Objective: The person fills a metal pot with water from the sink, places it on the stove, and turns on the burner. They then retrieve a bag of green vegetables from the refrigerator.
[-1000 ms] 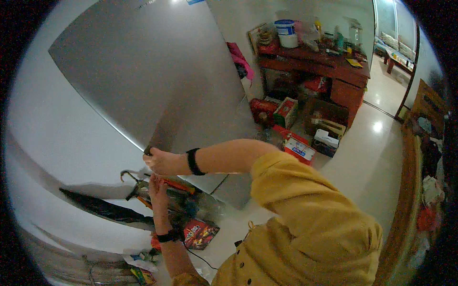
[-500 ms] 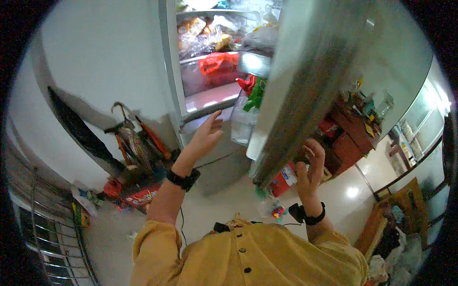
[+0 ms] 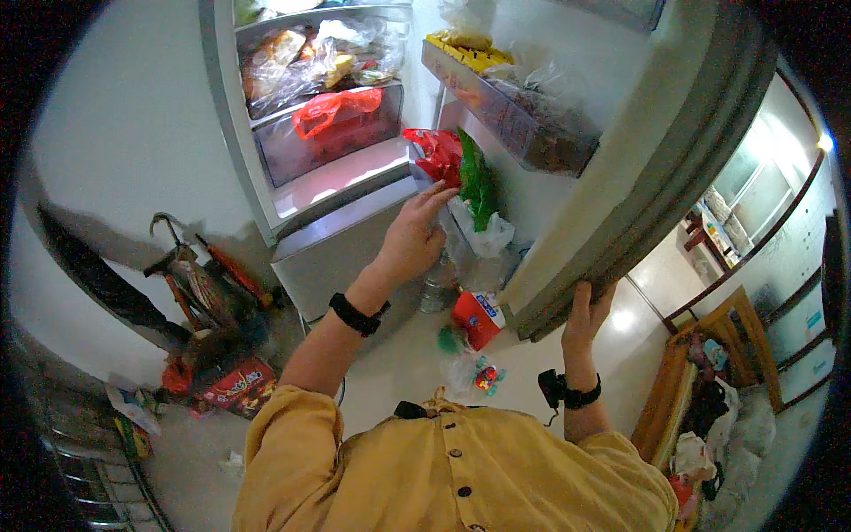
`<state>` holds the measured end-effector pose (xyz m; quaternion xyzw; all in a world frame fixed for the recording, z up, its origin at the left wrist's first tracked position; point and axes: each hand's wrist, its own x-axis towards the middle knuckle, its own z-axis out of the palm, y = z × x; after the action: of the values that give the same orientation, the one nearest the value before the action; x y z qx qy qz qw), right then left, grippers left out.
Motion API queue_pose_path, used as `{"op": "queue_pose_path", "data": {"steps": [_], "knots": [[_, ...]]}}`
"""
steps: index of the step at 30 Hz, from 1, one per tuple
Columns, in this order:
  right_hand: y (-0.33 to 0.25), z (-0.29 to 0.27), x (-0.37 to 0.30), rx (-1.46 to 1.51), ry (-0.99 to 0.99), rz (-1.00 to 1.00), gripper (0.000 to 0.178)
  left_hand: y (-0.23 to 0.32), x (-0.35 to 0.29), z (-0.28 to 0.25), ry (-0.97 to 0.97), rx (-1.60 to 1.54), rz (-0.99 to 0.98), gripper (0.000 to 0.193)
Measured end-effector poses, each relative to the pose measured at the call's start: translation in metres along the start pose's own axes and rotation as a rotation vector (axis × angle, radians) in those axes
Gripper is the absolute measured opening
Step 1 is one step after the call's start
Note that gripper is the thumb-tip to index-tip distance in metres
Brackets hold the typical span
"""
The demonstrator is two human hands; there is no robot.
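Note:
A refrigerator door [image 3: 638,222] stands wide open on the right. My right hand [image 3: 585,324] is at its lower outer edge, gripping it, with the fingertips partly hidden. My left hand [image 3: 409,235] reaches toward the low door bin, fingers stretched out and nothing held. Its fingertips meet or nearly meet a red plastic bag [image 3: 434,155]; I cannot tell if they touch. Beside that bag are a green package [image 3: 477,182] and a clear plastic bag [image 3: 487,238]. Inside the refrigerator, a red bag [image 3: 335,108] hangs over the front of a clear drawer [image 3: 310,146].
An upper door bin [image 3: 505,102] holds yellow packets and bagged food. Bagged food [image 3: 306,66] fills a shelf. On the floor are a red box [image 3: 479,321] and a small colourful toy [image 3: 487,377]. Umbrellas [image 3: 208,284] lean at the left wall; a wooden bench [image 3: 674,399] stands right.
The refrigerator door has swung farther open to the right, showing its bins. My right hand has come onto its edge. My left hand has moved right, to the bags in the low bin.

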<state>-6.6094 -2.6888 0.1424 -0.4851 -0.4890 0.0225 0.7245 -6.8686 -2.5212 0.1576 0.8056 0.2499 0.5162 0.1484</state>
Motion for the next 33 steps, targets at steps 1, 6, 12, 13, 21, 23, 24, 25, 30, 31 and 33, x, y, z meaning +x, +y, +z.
{"op": "queue_pose_path", "data": {"steps": [1, 6, 12, 13, 21, 23, 24, 25, 30, 31, 33], "knots": [[0.004, -0.003, 0.002, 0.002, -0.026, -0.008, 0.066, 0.003, 0.009, 0.002, -0.054, 0.025, 0.1, 0.043], [0.018, -0.025, 0.012, 0.012, -0.042, 0.066, 0.06, 0.033, 0.03, 0.011, -0.304, 0.11, 0.126, 0.02], [0.018, -0.039, 0.03, -0.061, -0.02, 0.031, 0.05, 0.051, 0.049, 0.045, -0.428, 0.459, 0.143, 0.039], [0.016, -0.04, 0.032, -0.083, -0.016, 0.042, 0.05, 0.047, 0.055, 0.049, -0.481, 0.422, 0.142, 0.038], [-0.023, -0.04, 0.038, -0.397, 0.199, -0.303, 0.044, 0.037, 0.079, 0.053, -0.624, 0.09, -0.019, 0.029], [-0.05, -0.034, 0.041, -0.465, 0.111, -0.434, 0.042, 0.037, 0.082, 0.046, -0.555, -0.101, -0.018, 0.028], [-0.064, -0.026, 0.044, -0.518, 0.057, -0.517, 0.04, 0.037, 0.084, 0.042, -0.55, -0.186, -0.034, 0.027], [-0.08, -0.017, 0.045, -0.534, -0.035, -0.549, 0.038, 0.035, 0.088, 0.036, -0.493, -0.307, -0.07, 0.026], [-0.173, 0.058, 0.061, -0.714, -0.523, -0.574, 0.029, 0.007, 0.124, 0.004, -0.021, -0.331, 0.164, 0.024], [-0.184, 0.08, 0.068, -0.71, -0.55, -0.629, 0.032, 0.0, 0.127, 0.003, 0.027, -0.264, 0.197, 0.027], [-0.197, 0.124, 0.081, -0.707, -0.605, -0.687, 0.035, -0.018, 0.133, 0.007, 0.127, -0.14, 0.269, 0.035]]}}
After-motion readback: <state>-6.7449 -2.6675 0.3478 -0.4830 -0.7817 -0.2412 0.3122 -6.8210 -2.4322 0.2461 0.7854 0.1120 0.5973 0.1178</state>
